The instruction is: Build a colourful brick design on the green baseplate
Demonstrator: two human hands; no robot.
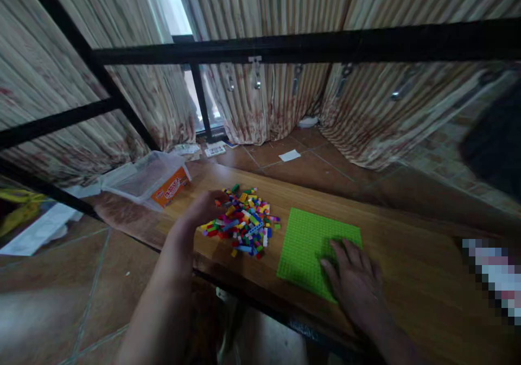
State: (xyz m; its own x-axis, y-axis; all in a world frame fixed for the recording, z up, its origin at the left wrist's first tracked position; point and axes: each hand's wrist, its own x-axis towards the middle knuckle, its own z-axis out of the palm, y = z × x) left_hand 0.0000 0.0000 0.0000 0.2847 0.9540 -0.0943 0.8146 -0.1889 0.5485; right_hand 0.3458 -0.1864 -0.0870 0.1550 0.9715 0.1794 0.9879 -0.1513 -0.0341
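A heap of small toy building bricks (248,224) in many colours lies loose on the wooden bench top. At the heap's left edge is my left hand (205,206), its fingers bent toward the bricks. Those fingers are blurred and partly hidden, so whether they grip a brick does not show. To the right of the heap, a bright green studded baseplate (305,245) lies flat. My right hand (356,272) rests on the right part of the baseplate, fingers spread and nothing held.
A clear plastic tub (142,175) with an orange label stands at the bench's left end. The wooden bench top (411,262) extends to the right, with a pixelated item (494,272) at its far right. Behind are striped curtains (277,99) and a black metal bar (305,44).
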